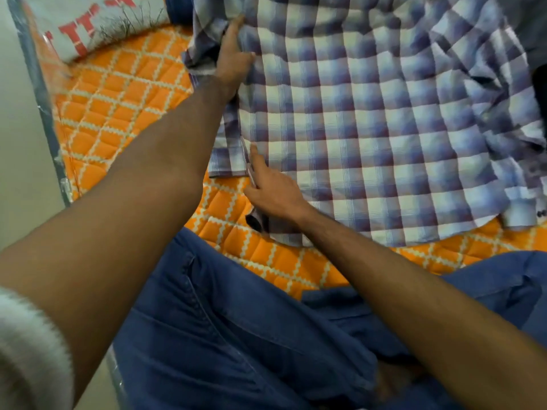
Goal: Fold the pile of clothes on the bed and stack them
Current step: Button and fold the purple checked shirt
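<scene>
**Plaid shirt: left side fold in hand**

Jeans (236, 335) sit nearest you, crumpled at the bed's near edge, not yet folded. Beyond them the plaid shirt (370, 128) lies spread flat on the orange quilt (118, 108). Your left hand (233, 60) presses flat-fingered on the upper left seam; your right hand (275, 190) lies open on the lower left hem, gripping nothing. Judgement: next, fold that left side inward. Quilt room shows left of the shirt; its right side is bunched, so smooth it first. Printed grey garment (97, 22) lies far left by the bed rail (44, 99).
</scene>
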